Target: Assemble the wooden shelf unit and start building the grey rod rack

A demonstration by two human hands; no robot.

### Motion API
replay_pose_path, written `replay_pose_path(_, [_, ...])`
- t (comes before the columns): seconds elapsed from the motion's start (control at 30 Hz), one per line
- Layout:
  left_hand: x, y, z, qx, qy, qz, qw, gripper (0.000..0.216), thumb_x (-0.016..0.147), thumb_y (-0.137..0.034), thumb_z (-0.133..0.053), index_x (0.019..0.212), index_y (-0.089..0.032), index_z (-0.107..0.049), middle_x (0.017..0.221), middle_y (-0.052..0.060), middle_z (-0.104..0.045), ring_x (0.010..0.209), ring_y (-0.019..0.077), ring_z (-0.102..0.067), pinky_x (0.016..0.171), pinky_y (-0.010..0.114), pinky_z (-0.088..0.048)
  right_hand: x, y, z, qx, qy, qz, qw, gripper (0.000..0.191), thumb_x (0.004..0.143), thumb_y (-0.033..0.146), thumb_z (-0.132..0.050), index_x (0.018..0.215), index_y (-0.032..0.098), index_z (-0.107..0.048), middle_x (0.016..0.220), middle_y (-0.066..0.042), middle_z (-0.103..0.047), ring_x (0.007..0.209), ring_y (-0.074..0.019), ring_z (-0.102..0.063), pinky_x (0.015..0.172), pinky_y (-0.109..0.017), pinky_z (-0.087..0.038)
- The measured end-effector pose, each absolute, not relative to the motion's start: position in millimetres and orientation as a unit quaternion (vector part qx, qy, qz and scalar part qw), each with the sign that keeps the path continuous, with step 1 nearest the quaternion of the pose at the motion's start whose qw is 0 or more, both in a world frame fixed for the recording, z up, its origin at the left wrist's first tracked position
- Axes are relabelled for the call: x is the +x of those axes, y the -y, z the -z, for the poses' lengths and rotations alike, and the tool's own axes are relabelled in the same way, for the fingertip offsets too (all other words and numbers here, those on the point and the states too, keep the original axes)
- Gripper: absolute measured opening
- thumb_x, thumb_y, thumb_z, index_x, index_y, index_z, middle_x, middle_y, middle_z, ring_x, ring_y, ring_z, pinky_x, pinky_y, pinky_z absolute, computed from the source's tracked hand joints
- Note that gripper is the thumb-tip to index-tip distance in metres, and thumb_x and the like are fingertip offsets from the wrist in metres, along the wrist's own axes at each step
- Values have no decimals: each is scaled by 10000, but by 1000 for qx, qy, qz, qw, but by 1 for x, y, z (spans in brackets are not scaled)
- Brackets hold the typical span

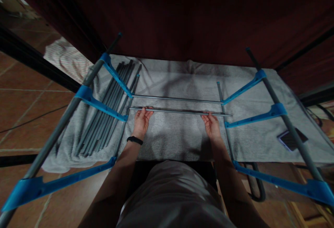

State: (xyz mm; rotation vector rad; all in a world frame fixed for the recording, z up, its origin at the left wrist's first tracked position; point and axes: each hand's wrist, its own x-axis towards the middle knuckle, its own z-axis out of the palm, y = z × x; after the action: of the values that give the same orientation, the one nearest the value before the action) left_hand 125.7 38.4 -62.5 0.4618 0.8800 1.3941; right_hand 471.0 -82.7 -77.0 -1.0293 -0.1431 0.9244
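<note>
A thin grey metal rod [180, 112] runs crosswise between two side frames. My left hand [141, 121] pinches it near its left end, and my right hand [211, 123] pinches it toward the right end. Its right end passes over the right frame's inner upright. Each side frame has grey tubes joined by blue plastic brackets: the left blue bracket [103, 108] and the right blue bracket [254, 117] lie nearest the rod. Farther back, another crossbar [177, 98] spans between two more blue brackets.
Several loose grey tubes [106, 113] lie in a bundle on the left of the cloth-covered surface [174, 137]. A phone [291, 139] rests at the right, partly behind a frame tube. Dark red fabric [182, 19] hangs behind. Tiled floor [23, 116] shows at left.
</note>
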Motion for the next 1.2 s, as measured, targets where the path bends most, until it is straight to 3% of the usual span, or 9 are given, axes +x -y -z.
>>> replay_pose_path(0.2, [126, -39, 63, 198, -396, -619, 649, 223, 935, -337, -808, 872, -173, -671, 902, 63, -801, 898, 189, -794, 877, 338, -634, 474, 85, 79, -454, 97, -439, 769, 53, 885, 200, -752, 882, 249, -733, 932, -5, -822, 913, -163, -790, 1013, -384, -628])
replay_pose_path(0.37, [127, -42, 64, 188, -417, -617, 640, 355, 1013, -498, -679, 881, -168, -680, 874, 97, -796, 906, 213, -799, 906, 374, -630, 472, 84, 79, -458, 92, -426, 775, 91, 869, 240, -807, 851, 244, -718, 950, -1, -819, 911, -162, -789, 1025, -400, -623])
replay_pose_path(0.7, [125, -41, 64, 203, -407, -613, 646, 295, 952, -437, -779, 869, -177, -665, 844, 61, -783, 898, 206, -794, 936, 387, -618, 472, 81, 78, -475, 52, -412, 776, 272, 861, 346, -862, 752, 244, -635, 696, 49, -726, 703, -126, -735, 940, -338, -632])
replay_pose_path(0.97, [126, -42, 60, 168, -419, -610, 651, 393, 1044, -528, -611, 906, -164, -670, 901, 113, -788, 949, 214, -794, 951, 384, -613, 470, 81, 74, -471, 46, -415, 777, 226, 867, 313, -846, 784, 241, -649, 744, 44, -744, 717, -121, -739, 918, -307, -645])
replay_pose_path(1.2, [126, -43, 61, 167, -417, -612, 651, 391, 1057, -525, -584, 919, -168, -666, 910, 113, -793, 950, 211, -795, 959, 383, -611, 472, 82, 77, -467, 64, -415, 778, 187, 868, 318, -838, 838, 239, -672, 806, 40, -769, 763, -123, -754, 1012, -336, -618])
